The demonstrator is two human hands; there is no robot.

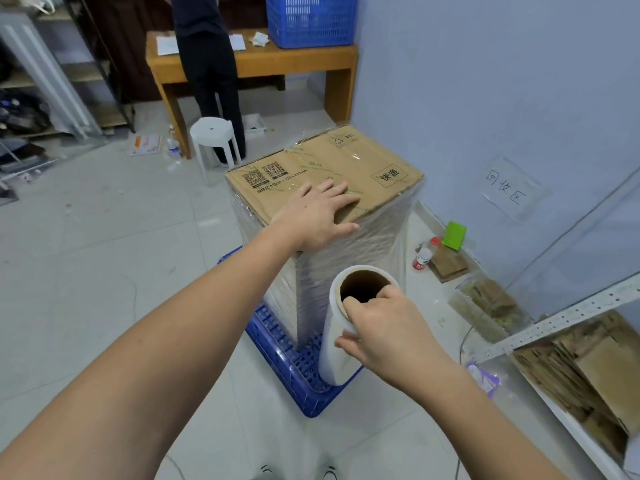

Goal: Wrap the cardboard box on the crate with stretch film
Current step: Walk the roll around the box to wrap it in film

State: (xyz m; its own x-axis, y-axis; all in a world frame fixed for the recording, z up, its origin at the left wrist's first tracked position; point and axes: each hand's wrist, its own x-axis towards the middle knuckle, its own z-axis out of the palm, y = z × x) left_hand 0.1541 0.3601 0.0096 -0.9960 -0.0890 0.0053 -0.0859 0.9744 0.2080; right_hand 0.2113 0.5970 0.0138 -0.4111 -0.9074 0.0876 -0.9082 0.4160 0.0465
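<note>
A tall cardboard box (346,161) stands on a blue plastic crate (277,348) on the floor. Clear stretch film covers the box's sides (374,251). My left hand (315,216) lies flat on the near corner of the box top, fingers straight. My right hand (384,327) grips the upper end of the stretch film roll (337,344), thumb hooked into its cardboard core. The roll stands upright beside the box's near corner, its lower end over the crate. Film runs from the roll to the box.
A person stands at a wooden table (277,64) behind the box, with a white stool (214,140) beside them. A blue basket (311,19) sits on the table. Bottles (424,256), a green item and flattened cardboard (588,379) lie along the right wall and shelf.
</note>
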